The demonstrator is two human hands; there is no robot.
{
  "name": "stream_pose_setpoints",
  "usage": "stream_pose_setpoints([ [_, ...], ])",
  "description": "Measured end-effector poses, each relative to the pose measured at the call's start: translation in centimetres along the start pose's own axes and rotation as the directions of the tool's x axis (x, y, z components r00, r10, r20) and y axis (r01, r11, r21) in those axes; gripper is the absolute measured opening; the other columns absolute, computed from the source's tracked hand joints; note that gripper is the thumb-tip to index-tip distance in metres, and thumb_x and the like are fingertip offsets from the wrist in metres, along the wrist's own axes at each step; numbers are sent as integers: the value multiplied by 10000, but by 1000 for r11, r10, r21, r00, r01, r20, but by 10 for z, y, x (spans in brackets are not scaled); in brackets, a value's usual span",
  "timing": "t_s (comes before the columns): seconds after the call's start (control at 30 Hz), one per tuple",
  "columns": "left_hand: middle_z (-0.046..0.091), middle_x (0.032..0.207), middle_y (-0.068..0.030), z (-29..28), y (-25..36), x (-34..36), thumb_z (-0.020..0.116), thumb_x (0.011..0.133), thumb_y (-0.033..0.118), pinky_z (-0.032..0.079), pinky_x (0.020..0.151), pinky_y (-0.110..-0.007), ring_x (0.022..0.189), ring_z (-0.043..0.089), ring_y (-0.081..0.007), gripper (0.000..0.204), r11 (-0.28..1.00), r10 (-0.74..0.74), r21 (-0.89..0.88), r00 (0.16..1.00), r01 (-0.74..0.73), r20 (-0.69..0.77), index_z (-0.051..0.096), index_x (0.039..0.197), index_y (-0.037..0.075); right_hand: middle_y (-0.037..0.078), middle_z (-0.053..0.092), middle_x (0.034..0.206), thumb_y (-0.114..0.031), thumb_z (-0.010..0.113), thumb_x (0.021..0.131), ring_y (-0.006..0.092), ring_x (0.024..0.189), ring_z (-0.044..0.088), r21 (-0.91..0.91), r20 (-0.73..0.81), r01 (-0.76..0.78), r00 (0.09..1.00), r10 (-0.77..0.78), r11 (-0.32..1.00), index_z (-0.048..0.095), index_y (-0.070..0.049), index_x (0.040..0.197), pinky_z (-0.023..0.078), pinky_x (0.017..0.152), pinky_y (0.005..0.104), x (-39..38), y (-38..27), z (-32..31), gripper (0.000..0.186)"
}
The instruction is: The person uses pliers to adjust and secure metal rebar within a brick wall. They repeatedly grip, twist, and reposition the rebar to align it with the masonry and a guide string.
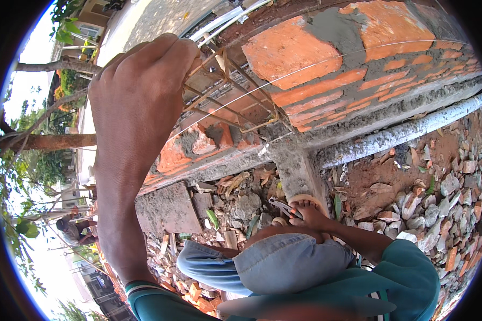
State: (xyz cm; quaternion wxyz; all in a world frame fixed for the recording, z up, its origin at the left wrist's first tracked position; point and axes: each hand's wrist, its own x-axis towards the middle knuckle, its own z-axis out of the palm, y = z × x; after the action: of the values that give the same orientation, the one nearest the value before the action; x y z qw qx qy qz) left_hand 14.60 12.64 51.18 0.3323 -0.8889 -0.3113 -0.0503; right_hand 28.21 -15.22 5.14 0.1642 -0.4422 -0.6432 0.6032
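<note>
My left hand (139,80), its fingers curled over, grips the upper end of a rusty rebar cage (227,80) rising between two stretches of brick wall. Lower down, near my bare foot on the concrete footing, my right hand (309,216) is closed on a small metal hand tool that looks like pliers (281,206). Its handles show orange bits and are partly hidden by my fingers. Beside the cage stands the larger brick wall (294,53), with wet grey mortar (337,29) between its top bricks. A thin string line runs across in front of the cage and bricks.
A white pipe (407,134) lies along the wall's base, at the right. Broken bricks and stones (439,203) cover the ground there. A flat grey board (168,208) lies left of the footing. Another person (75,231) is far off at left, near tree branches.
</note>
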Motion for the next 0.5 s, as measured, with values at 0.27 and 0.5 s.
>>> stream_pose_setpoints([
  [0.27, 744, 889, -80, 20, 0, 21, 688, 997, 185, 516, 664, -347, 713, 685, -201, 132, 930, -195, -301, 977, 213, 88, 731, 1021, 63, 311, 531, 1427, -509, 640, 937, 492, 1339, 471, 27, 57, -78, 995, 76, 997, 481, -42, 1519, 341, 1120, 564, 2, 3, -1, 763],
  [0.5, 688, 729, -80, 15, -1, 9, 617, 1026, 174, 483, 588, -318, 623, 626, -119, 219, 429, -446, -656, 777, 621, 444, 714, 985, -19, 294, 537, 1449, -522, 662, 919, 479, 1348, 488, 14, 22, -53, 998, 53, 998, 470, -46, 1540, 338, 1135, 564, 2, -1, -4, 805],
])
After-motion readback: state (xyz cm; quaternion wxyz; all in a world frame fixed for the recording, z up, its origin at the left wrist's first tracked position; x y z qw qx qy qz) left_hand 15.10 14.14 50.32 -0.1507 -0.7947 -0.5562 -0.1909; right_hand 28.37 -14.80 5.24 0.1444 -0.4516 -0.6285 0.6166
